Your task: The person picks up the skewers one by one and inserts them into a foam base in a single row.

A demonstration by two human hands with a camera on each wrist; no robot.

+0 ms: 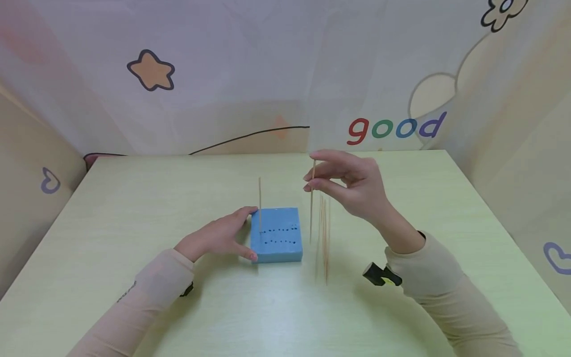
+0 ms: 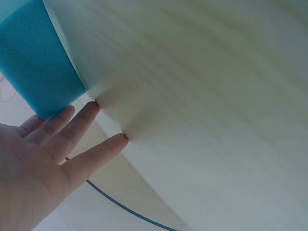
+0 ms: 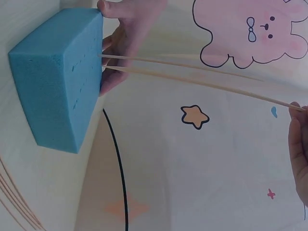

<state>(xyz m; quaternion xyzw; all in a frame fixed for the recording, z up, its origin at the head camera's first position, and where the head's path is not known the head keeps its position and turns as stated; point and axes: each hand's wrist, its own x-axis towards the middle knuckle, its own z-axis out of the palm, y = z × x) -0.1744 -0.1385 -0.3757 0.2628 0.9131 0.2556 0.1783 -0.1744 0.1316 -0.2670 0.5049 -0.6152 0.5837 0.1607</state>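
Note:
A blue foam block (image 1: 278, 218) with two rows of small dark holes lies on the table. My left hand (image 1: 223, 235) holds it along its left side, thumb at the near corner and index finger at the far one. One thin wooden stick (image 1: 260, 198) stands upright in the block near the left end of the farther row. Right of the block, my right hand (image 1: 357, 183) pinches another thin wooden stick (image 1: 311, 218) between thumb and fingers, its lower end pointing down. In the right wrist view the held stick (image 3: 211, 87) overlaps the block's holed face at its tip.
Several loose sticks (image 1: 324, 243) lie in a bundle on the pale table (image 1: 276, 317), right of the block and below my right hand. A printed cloth backdrop (image 1: 241, 74) rises behind the table's far edge and along both sides.

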